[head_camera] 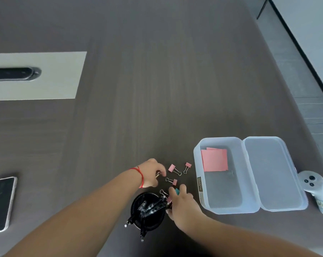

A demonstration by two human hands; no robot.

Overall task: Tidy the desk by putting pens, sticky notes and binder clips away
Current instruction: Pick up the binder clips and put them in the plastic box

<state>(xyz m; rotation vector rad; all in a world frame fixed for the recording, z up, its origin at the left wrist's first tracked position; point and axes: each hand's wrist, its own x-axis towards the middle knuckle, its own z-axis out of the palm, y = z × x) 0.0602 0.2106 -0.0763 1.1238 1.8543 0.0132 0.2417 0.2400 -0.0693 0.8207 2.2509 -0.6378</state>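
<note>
Left hand: the left hand [151, 173], a red string on its wrist, is curled over the desk [138, 89] beside the loose clips; something thin shows between its fingers, but I cannot tell what it is.
Right hand: the right hand [182, 203] pinches a teal clip [177, 191] at its fingertips, next to the pen cup.
Pens: black pens [149, 208] stand in a black cup [147, 210].
Binder clips: three pink clips [172, 168] lie on the desk between the hands and the box.
Sticky notes: pink notes [214, 160] lie inside the clear box [220, 206], lid [273, 173] open flat.
Other things: a phone [1, 204] at far left, a white controller [312, 186] right of the box.
</note>
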